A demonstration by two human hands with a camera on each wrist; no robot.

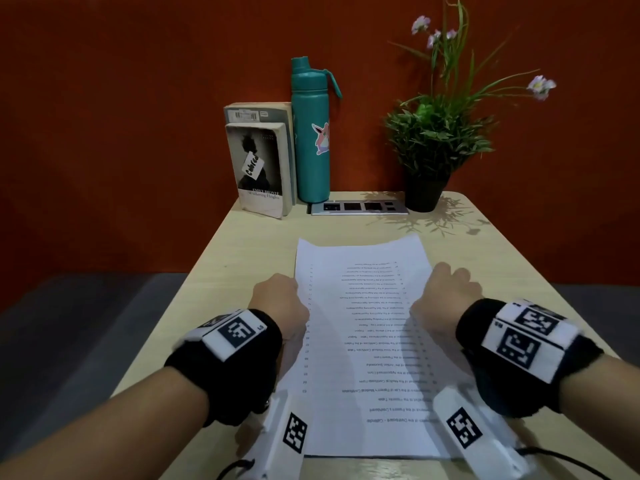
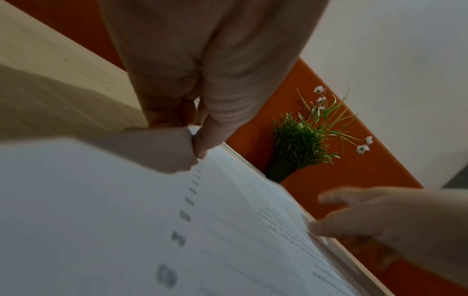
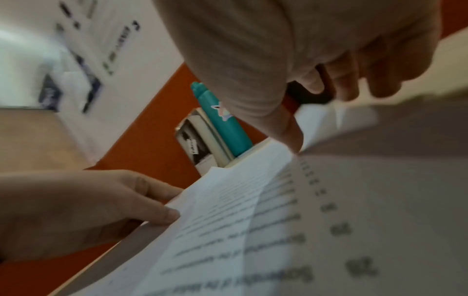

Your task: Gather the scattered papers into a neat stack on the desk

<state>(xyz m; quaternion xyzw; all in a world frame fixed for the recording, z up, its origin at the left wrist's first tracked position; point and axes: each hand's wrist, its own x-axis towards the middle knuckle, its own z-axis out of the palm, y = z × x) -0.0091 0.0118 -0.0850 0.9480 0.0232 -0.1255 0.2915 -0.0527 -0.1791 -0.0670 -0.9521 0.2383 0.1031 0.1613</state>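
A stack of white printed papers [image 1: 363, 341] is in the middle of the pale wooden desk [image 1: 242, 251], text upside down to me. My left hand [image 1: 282, 297] grips the stack's left edge; the left wrist view shows thumb and fingers [image 2: 202, 138] pinching that paper [image 2: 113, 220] edge. My right hand [image 1: 441, 289] grips the right edge, its thumb [image 3: 288, 132] on top of the sheets [image 3: 291, 230] and its fingers curled behind. The sheets appear raised a little off the desk. Each wrist view shows the other hand at the opposite edge.
At the desk's back stand two books [image 1: 259, 164], a teal water bottle [image 1: 311, 133] and a potted plant [image 1: 429, 143], with a socket panel [image 1: 360, 206] set in the surface. An orange wall rises behind. The desk's left edge drops to grey floor.
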